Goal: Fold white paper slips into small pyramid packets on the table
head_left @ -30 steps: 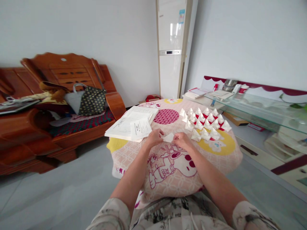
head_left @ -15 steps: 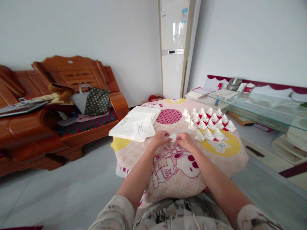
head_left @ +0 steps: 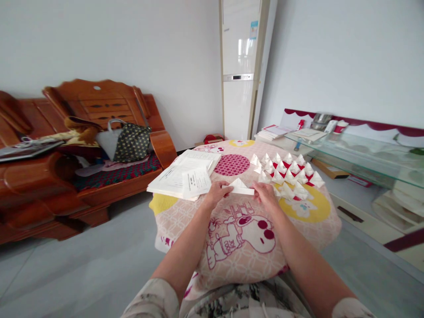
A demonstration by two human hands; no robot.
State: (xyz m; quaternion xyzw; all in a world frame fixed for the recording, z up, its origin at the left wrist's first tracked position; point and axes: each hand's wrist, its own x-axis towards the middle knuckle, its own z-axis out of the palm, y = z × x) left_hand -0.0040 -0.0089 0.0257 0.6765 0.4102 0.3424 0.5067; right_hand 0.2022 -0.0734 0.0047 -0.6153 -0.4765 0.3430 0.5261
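Head view: my left hand point(head_left: 217, 193) and right hand point(head_left: 266, 196) each pinch one end of the paper point(head_left: 239, 187). I'd pull evenly, ends level, for a clean crease.

Plain white walls point(head_left: 149, 53) all round, bright even light. Far left, a carved red-brown wooden sofa point(head_left: 49, 172) with a dotted bag point(head_left: 130, 142) on its seat. In the far corner stands a tall white air conditioner point(head_left: 240, 66). On the right, a glass shelf point(head_left: 364, 155). Smooth grey floor point(head_left: 82, 265), and a cartoon cloth covers the round tabletop point(head_left: 238, 251).
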